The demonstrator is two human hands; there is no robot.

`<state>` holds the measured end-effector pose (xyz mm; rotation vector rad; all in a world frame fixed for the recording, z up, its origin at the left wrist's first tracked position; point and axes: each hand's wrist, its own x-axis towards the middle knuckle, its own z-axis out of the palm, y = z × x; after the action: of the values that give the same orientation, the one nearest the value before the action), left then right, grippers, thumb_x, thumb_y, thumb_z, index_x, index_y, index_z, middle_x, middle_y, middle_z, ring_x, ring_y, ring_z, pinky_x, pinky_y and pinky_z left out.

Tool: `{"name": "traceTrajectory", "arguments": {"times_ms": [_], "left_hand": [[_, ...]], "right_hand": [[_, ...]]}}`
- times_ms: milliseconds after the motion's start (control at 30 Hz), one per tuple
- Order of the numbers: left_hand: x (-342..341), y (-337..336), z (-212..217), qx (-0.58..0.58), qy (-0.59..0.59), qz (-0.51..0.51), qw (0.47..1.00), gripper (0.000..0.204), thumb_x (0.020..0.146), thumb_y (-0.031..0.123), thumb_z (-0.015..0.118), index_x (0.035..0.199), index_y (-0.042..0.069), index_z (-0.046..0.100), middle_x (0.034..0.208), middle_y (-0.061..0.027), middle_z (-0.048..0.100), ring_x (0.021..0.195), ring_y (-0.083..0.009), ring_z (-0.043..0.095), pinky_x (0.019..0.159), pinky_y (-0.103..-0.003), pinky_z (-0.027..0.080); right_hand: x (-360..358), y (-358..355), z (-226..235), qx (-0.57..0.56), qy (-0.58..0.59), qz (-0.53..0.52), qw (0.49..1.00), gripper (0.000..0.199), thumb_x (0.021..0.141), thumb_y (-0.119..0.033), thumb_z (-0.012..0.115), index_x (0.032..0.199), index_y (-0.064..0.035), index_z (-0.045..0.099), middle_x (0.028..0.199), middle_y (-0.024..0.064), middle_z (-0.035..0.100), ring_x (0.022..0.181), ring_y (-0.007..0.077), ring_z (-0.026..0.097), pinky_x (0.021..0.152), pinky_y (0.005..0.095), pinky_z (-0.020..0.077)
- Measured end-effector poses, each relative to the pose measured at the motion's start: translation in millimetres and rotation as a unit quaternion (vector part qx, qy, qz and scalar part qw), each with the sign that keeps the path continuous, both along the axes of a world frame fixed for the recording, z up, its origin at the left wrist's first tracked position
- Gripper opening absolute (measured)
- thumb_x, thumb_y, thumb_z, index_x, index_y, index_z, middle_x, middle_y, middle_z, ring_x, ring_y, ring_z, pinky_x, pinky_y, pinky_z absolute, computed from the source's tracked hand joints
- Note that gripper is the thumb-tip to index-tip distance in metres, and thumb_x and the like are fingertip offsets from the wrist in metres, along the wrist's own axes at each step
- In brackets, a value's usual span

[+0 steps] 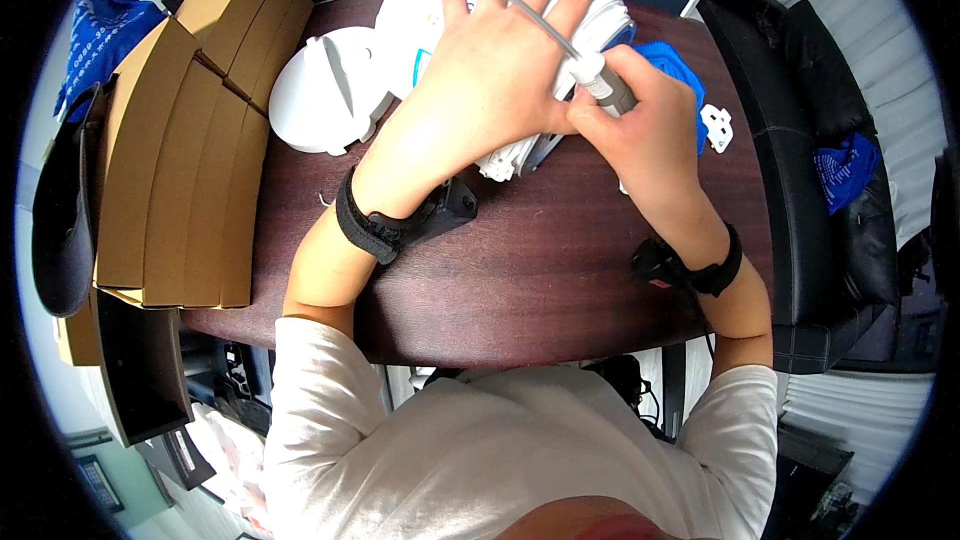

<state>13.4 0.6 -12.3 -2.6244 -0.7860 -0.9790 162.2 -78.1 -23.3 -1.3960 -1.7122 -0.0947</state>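
Flat brown cardboard boxes (190,150) are stacked well left of the grip. The right hand (640,130) is closed around a grey-handled screwdriver (545,25), its long shaft slanting up-left over the spread left hand (490,70), which presses flat on a white plastic appliance (430,10).

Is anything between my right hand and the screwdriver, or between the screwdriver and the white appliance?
Nothing visible. Your right hand already grips the screwdriver by its handle, and the shaft runs up-left over the left hand, which lies flat on the white appliance. The tip seems to end at the appliance's top; I cannot tell whether it touches.
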Motion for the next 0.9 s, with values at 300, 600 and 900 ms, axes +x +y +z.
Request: {"name": "traceTrajectory", "arguments": {"times_ms": [300, 600, 900], "left_hand": [[-0.3, -0.5, 0.7, 0.008, 0.009, 0.005, 1.0, 0.086, 0.066, 0.037, 0.078, 0.143, 0.015, 0.046, 0.145, -0.0146, 0.047, 0.133, -0.0437, 0.041, 0.102, -0.066, 0.032], [-0.2, -0.5, 0.3, 0.011, 0.008, 0.007, 1.0, 0.085, 0.067, 0.036, 0.078, 0.143, 0.015, 0.046, 0.144, -0.0147, 0.048, 0.132, -0.0422, 0.041, 0.102, -0.065, 0.032], [-1.1, -1.7, 2.2, -0.011, 0.013, 0.001, 1.0, 0.086, 0.068, 0.039, 0.079, 0.143, 0.015, 0.045, 0.146, -0.0158, 0.046, 0.136, -0.0449, 0.039, 0.105, -0.066, 0.03]], "right_hand": [[1.9, -5.3, -6.3, -0.108, 0.142, -0.014, 0.984, 0.021, 0.082, -0.018, 0.072, 0.08, -0.0002, 0.062, 0.065, 0.0142, 0.061, 0.057, 0.0179, 0.061, 0.053, 0.0341, 0.0453], [-2.7, -0.2, -12.2, -0.047, 0.143, -0.01, 0.989, 0.022, 0.081, -0.019, 0.073, 0.08, 0.0, 0.062, 0.065, 0.0143, 0.062, 0.056, 0.0169, 0.061, 0.053, 0.0331, 0.045], [-2.9, -0.8, -12.2, -0.044, 0.142, -0.014, 0.989, 0.02, 0.08, -0.017, 0.073, 0.08, -0.0008, 0.061, 0.066, 0.0146, 0.062, 0.057, 0.0182, 0.063, 0.053, 0.0334, 0.046]]}}
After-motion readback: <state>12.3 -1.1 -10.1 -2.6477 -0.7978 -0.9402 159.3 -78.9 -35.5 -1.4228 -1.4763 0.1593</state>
